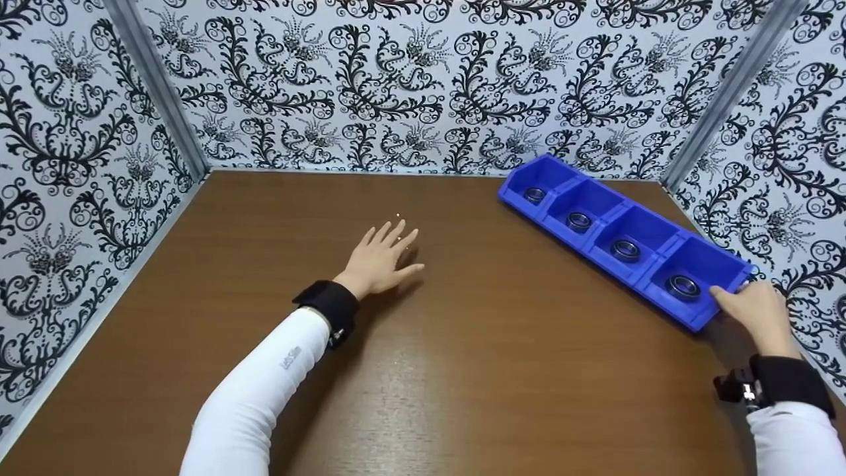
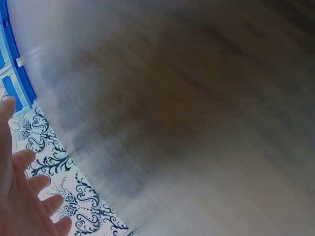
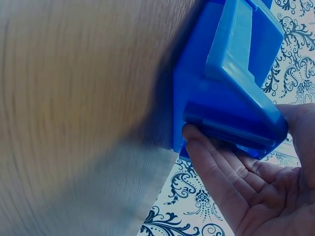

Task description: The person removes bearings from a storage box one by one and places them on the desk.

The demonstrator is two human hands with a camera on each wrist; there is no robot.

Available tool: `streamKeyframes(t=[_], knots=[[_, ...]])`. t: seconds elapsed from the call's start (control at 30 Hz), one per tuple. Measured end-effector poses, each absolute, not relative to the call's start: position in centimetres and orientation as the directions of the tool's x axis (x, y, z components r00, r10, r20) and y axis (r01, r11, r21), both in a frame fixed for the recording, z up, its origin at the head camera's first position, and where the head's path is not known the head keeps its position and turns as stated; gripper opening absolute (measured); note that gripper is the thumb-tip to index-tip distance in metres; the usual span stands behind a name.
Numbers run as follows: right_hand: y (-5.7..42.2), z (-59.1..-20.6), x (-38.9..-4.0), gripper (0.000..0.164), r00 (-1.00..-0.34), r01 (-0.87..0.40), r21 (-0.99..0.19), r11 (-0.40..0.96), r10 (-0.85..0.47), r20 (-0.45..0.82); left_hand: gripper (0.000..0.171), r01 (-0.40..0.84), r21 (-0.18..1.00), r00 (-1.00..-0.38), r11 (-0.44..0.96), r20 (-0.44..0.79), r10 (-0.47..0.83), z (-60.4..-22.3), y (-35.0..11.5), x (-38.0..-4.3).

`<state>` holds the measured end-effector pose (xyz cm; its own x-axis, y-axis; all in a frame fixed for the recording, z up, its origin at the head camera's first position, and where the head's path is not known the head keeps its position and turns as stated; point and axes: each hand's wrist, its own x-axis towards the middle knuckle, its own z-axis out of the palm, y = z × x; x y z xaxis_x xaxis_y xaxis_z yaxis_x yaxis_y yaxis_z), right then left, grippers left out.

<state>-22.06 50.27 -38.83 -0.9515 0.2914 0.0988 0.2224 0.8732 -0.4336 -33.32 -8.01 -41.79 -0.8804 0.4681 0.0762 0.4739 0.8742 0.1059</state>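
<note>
Fingers of left hand point(image 1: 377, 266) wide, palm down over table point(image 1: 496, 357); right hand point(image 1: 759, 312) around near end of blue tray point(image 1: 640, 284)

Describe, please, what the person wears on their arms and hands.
The left sleeve and right sleeve are white; small grey lettering marks the left one. A black left wristband and a matching right wristband each carry a small dark device. The left hand and right hand wear no gloves.

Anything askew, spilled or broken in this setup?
Mildly odd: the blue bin sits diagonally, not square to the back edge of the table, perhaps because the right hand grips its near end. Its four black rings lie inside; no spill or damage visible.
</note>
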Motion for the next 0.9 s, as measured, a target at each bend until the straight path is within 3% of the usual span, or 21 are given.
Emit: streamKeyframes(t=[0.9], knots=[[50.47, -39.56, -22.53, 0.049, -0.972, 0.153, -0.454, 0.878, 0.216, 0.090, 0.071, 0.464, 0.223, -0.886, 0.857, 0.112, 0.450, -42.34, -7.20, -33.90]])
